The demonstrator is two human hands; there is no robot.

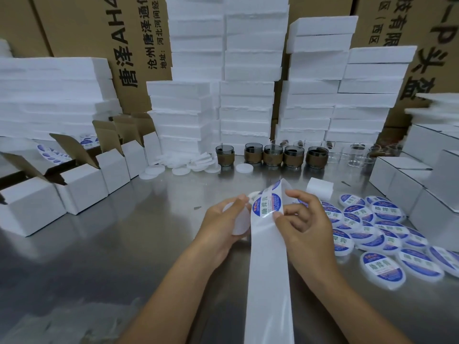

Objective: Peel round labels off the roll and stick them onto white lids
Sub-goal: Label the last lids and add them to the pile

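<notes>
Label (pixel 266 207): right hand (pixel 300 219); lid (pixel 240 219): left hand (pixel 219 220)

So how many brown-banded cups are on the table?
5 cups in a row at the back of the table: one on the left, then four close together. Others may hide among the clear glasses.

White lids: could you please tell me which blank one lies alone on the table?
The single lid before the brown-sleeved cups; the other blanks are heaped left of it.

Packing room; stacked foam trays (pixel 246 95); printed cartons (pixel 104 45); steel table (pixel 124 244)
</notes>
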